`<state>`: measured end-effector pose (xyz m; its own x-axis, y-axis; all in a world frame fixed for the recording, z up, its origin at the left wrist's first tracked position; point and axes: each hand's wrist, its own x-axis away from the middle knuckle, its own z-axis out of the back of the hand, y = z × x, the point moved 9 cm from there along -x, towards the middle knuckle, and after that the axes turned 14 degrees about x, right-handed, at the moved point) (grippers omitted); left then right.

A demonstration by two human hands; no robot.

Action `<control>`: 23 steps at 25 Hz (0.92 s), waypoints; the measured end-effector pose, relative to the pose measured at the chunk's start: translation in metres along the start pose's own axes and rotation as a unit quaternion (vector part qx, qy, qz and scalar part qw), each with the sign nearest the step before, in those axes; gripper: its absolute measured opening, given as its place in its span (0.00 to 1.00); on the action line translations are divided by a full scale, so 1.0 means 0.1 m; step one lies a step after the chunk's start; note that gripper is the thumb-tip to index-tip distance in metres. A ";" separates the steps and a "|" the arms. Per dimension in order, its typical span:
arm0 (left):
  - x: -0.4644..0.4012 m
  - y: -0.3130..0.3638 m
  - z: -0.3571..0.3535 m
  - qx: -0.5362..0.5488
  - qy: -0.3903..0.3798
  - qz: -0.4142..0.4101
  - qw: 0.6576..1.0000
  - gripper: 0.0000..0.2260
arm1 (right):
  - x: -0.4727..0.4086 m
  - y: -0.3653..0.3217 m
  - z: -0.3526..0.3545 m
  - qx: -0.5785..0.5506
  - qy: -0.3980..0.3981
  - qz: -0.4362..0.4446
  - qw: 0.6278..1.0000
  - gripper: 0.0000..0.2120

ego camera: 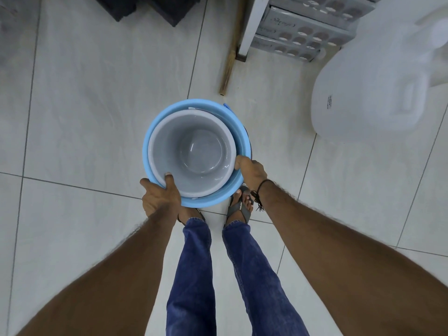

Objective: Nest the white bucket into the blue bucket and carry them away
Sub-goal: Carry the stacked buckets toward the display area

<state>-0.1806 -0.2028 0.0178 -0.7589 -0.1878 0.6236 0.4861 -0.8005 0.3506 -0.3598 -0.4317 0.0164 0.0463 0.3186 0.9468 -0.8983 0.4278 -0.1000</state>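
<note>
The white bucket (194, 146) sits nested inside the blue bucket (155, 122), whose rim shows as a ring around it. Both are empty and seen from straight above, held over the tiled floor in front of my feet. My left hand (160, 192) grips the near-left rims, thumb hooked over the white bucket's edge. My right hand (249, 169) grips the right side of the rims, fingers curled over the edge. A blue handle lug (226, 105) sticks out at the far right of the blue bucket.
A large white plastic jerrycan (378, 88) stands at the right. Stacked grey crates (305, 30) and a white furniture leg (247, 32) are at the top. A wooden stick (230, 57) lies on the floor beyond the buckets. Dark objects (145, 8) sit at the top left.
</note>
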 end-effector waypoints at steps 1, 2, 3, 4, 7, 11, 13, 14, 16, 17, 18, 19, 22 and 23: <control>0.01 -0.01 0.00 0.003 -0.005 0.006 1.000 0.22 | -0.01 0.01 -0.01 0.000 0.004 0.000 1.000 0.12; 0.02 -0.04 0.00 0.013 -0.013 0.016 1.000 0.23 | -0.03 0.01 0.00 0.000 0.013 -0.002 1.000 0.09; 0.04 -0.08 0.00 0.032 -0.023 0.029 0.999 0.23 | -0.03 0.01 0.01 0.000 0.021 -0.003 1.000 0.08; 0.05 -0.11 0.01 0.054 -0.033 0.038 0.997 0.22 | -0.01 0.00 0.01 0.004 0.028 -0.004 1.000 0.07; 0.14 -0.12 0.07 0.084 -0.045 0.030 0.995 0.20 | 0.09 0.02 0.04 0.029 0.029 -0.006 0.999 0.11; 0.34 -0.01 0.33 0.031 -0.022 -0.005 0.999 0.21 | 0.40 0.06 0.13 0.045 0.035 0.006 0.998 0.06; 0.41 0.05 0.43 0.029 -0.024 -0.007 0.999 0.21 | 0.58 0.03 0.17 0.054 0.056 0.025 0.997 0.03; 0.43 0.07 0.45 0.031 -0.026 -0.007 0.999 0.21 | 0.65 0.01 0.21 0.061 0.082 0.043 0.994 0.02; 0.41 0.11 0.44 0.039 -0.029 -0.005 0.999 0.20 | 0.75 -0.09 0.32 0.125 0.152 0.084 0.977 0.05; 0.38 0.12 0.41 0.043 -0.035 -0.001 0.998 0.19 | 0.76 -0.14 0.36 0.151 0.175 0.097 0.968 0.06; 0.35 0.11 0.35 0.046 -0.044 0.005 0.998 0.18 | 0.75 -0.17 0.37 0.159 0.181 0.105 0.965 0.06; 0.31 0.09 0.28 0.047 -0.052 0.008 0.997 0.18 | 0.69 -0.19 0.37 0.158 0.178 0.107 0.965 0.06; 0.21 0.01 0.05 0.042 -0.068 0.015 0.997 0.18 | 0.45 -0.13 0.38 0.170 0.185 0.094 0.963 0.09; 0.18 -0.04 -0.05 0.041 -0.077 0.023 0.996 0.19 | 0.36 -0.09 0.38 0.173 0.193 0.091 0.961 0.10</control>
<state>-0.1984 -0.2056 0.0242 -0.6630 -0.1286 0.7375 0.5571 -0.7428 0.3713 -0.3667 -0.4563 0.0634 -0.0259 0.6805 0.7323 -0.9955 0.0492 -0.0810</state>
